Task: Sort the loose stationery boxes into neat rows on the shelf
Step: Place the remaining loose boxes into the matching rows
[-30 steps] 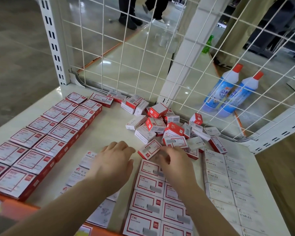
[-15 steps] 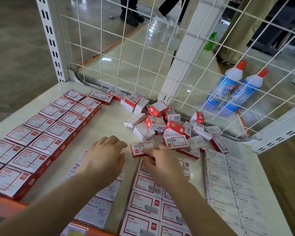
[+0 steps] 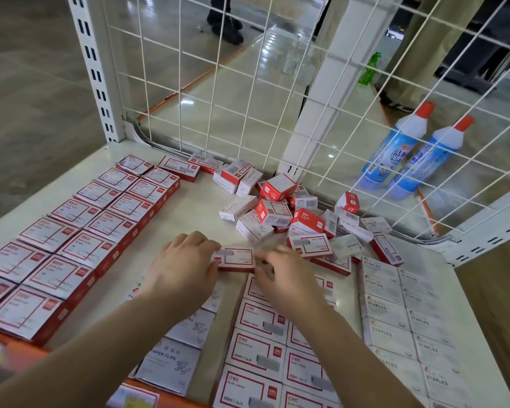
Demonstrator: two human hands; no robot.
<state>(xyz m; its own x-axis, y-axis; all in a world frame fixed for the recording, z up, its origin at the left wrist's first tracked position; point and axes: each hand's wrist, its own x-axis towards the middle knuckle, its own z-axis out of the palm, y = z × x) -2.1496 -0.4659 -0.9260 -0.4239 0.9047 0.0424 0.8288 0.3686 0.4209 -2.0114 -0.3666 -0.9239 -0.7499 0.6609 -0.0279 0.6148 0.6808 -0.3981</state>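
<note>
A small red-and-white staple box (image 3: 236, 258) lies flat on the white shelf (image 3: 189, 213), held between both hands. My left hand (image 3: 178, 270) grips its left end and my right hand (image 3: 283, 278) pinches its right end. Below it runs a double row of the same red-framed staple boxes (image 3: 259, 346), partly hidden by my right forearm. A heap of loose red and white boxes (image 3: 283, 213) lies behind, against the wire back. Rows of larger red boxes (image 3: 80, 231) fill the left side, white paper clip boxes (image 3: 171, 363) the front middle, white staples boxes (image 3: 401, 313) the right.
A white wire mesh panel (image 3: 248, 98) closes the back of the shelf, with a slotted upright (image 3: 95, 69) at its left corner. Two blue bottles with red caps (image 3: 409, 151) stand on the floor beyond the mesh. The shelf's orange front edge (image 3: 21, 348) is at lower left.
My right hand took a red-framed box from the heap's front edge and brought it left. My left hand has closed on its other end, above the red-framed rows.
</note>
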